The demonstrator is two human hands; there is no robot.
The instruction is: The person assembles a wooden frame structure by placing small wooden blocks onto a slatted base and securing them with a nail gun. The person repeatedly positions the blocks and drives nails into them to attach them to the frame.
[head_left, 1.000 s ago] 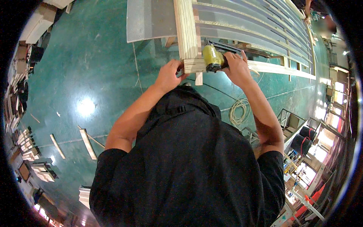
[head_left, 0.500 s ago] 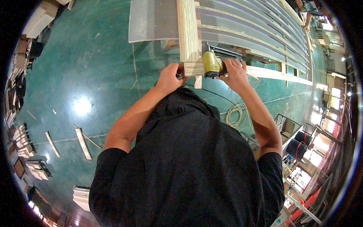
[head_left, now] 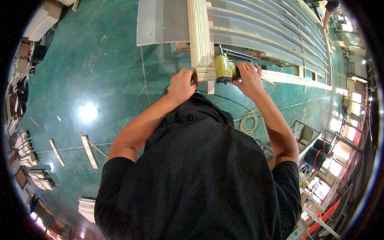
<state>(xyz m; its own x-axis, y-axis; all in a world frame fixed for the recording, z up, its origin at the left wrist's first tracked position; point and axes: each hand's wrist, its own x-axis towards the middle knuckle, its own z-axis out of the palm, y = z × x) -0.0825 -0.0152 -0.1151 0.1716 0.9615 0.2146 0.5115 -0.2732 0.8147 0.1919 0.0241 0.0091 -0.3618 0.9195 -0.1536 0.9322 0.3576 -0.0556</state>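
Note:
In my right hand (head_left: 250, 78) is a yellow-green and black nail gun (head_left: 224, 69), its handle gripped by my curled fingers. The gun lies against the right side of a short wood piece (head_left: 205, 73). That piece sits crosswise at the near end of a long pale board (head_left: 199, 36). At its left end, my left hand (head_left: 183, 85) is closed with thumb and fingers pinched at the wood's edge. The fingertips there are partly hidden. A narrow wood strip (head_left: 210, 88) sticks out below the joint.
A slatted wooden frame (head_left: 256, 33) with grey sheets beneath extends to the upper right, where another person's arm (head_left: 327, 18) shows. A coiled hose (head_left: 251, 121) lies on the green floor near my right forearm. Loose wood strips (head_left: 89, 152) lie at the left, and black drums (head_left: 314, 157) stand at the right.
My left hand has turned slightly at the end of the wood. The nail gun stays nearly in place. The other person at the upper right has shifted.

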